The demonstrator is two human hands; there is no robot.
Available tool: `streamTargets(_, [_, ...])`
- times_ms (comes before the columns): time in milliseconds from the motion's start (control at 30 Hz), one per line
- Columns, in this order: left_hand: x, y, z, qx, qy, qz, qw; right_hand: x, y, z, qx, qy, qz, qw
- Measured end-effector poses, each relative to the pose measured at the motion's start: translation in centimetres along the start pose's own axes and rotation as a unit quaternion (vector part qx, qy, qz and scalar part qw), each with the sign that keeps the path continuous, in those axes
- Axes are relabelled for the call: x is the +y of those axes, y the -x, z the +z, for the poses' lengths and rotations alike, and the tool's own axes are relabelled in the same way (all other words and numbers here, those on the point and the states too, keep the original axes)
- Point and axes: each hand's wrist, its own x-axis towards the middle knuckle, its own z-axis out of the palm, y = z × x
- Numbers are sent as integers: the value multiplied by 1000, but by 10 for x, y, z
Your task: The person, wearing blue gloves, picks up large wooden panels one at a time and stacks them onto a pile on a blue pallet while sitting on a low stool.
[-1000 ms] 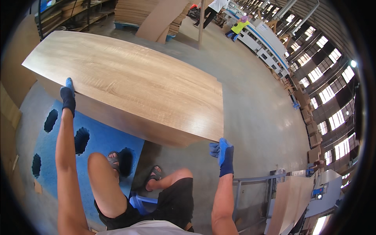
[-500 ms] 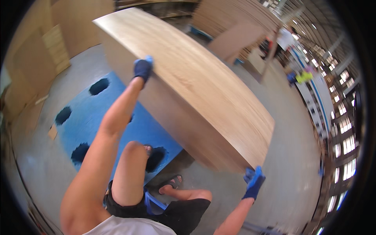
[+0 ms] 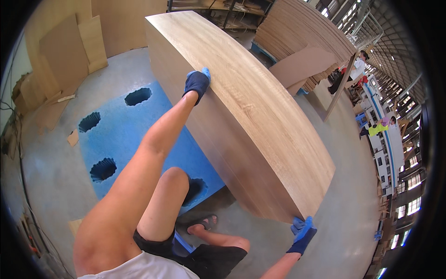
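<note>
A tall block of wood-grain boards [image 3: 251, 109], probably a stack, stands slantwise before me with its smooth side facing me. Faint lines run along that side; I cannot make out the single boards. At the middle of its near top edge, my left hand [image 3: 198, 84], in a blue and navy work glove, is closed over the edge. My right hand [image 3: 303, 234], gloved alike, grips the block's nearest right corner, fingers curled at the top edge. Under the block's left part lies a blue plastic pallet [image 3: 134, 123] with several dark oval holes.
Bare panels [image 3: 65, 58] lean at the far left. Behind the block rise a stack of brown boards [image 3: 306, 35] and a shelf rack [image 3: 225, 14]. Two people [image 3: 358, 69] are far off at the right, near a long white machine [image 3: 386, 153]. My sandalled foot [image 3: 204, 225] is close to the pallet.
The view has shifted, so the far end of the block and my left hand appear farther right. Both hands keep about the same places on the block's edge.
</note>
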Motion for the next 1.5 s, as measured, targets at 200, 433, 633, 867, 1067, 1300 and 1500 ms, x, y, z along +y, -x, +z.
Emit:
streamTargets(200, [-2,-1,2,6,-9,13,1000,1,0,3,56,-17,22,998])
streamTargets(433, [-16,-21,21,32,-35,62,997,0,0,2,57,-6,-5,998])
streamTargets(633, [-34,-50,30,1,-79,107,991,8,-12,-6,44,-57,-20,997])
streamTargets(867, [-27,19,15,-109,84,18,990,35,-7,-33,-82,-244,-4,966])
streamTargets(1067, [-44,186,42,-339,231,-46,911,138,42,-84,-49,-470,113,874])
streamTargets(1300, [-134,439,49,-565,245,-66,785,208,162,-215,158,-478,110,857])
streamTargets(1500, [-208,518,23,-682,47,-138,717,227,273,-314,289,-496,-12,819])
